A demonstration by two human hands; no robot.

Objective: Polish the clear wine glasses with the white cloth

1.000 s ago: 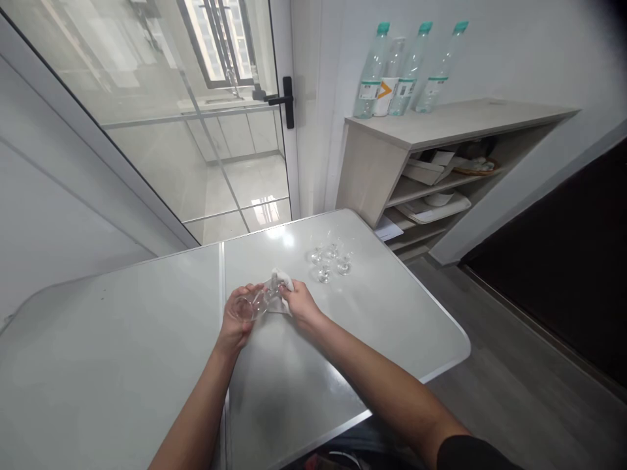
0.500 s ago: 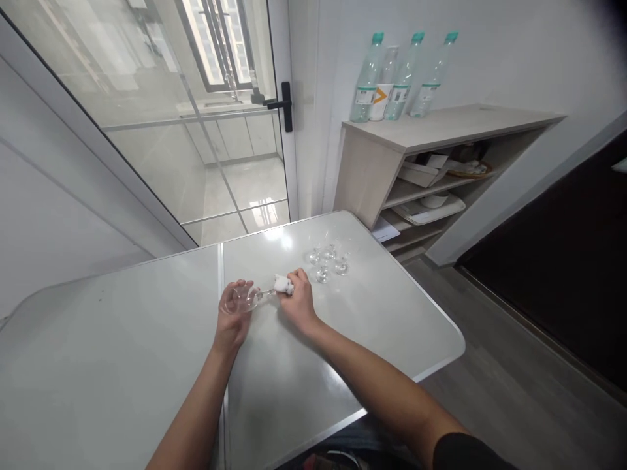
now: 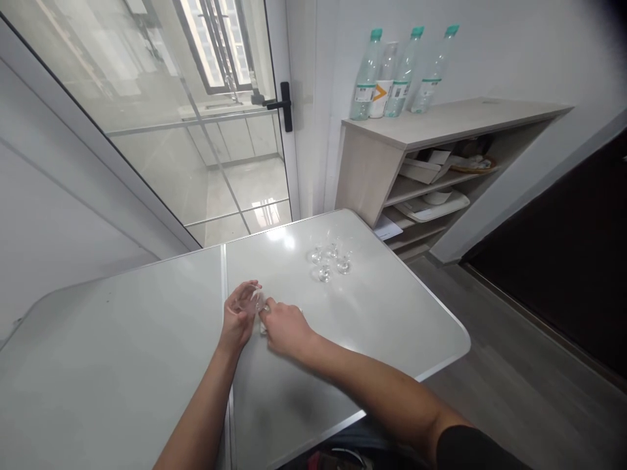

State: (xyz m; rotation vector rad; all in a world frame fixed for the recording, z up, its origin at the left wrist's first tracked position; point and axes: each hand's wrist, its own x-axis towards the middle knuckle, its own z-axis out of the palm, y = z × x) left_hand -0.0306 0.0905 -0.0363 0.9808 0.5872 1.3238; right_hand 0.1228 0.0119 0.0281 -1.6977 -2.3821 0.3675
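Our left hand [image 3: 238, 321] curls around a clear glass [image 3: 251, 297], fingers wrapped on its bowl. We cannot tell whether the glass rests on the white table [image 3: 392, 313] or hangs just above it. Our right hand [image 3: 285, 328] is closed in a loose fist on a white cloth [image 3: 263, 327]. Only a scrap of the cloth shows between the two hands, right against the glass. The held glass looks empty. It lies nearer to us than the cluster of small glasses [image 3: 331, 260], and to their left. Those stand on the table, close together, and look empty too. Beyond the cluster, green-capped bottles [image 3: 365, 78] stand on a shelf unit [image 3: 441, 124]; we cannot tell what they hold.
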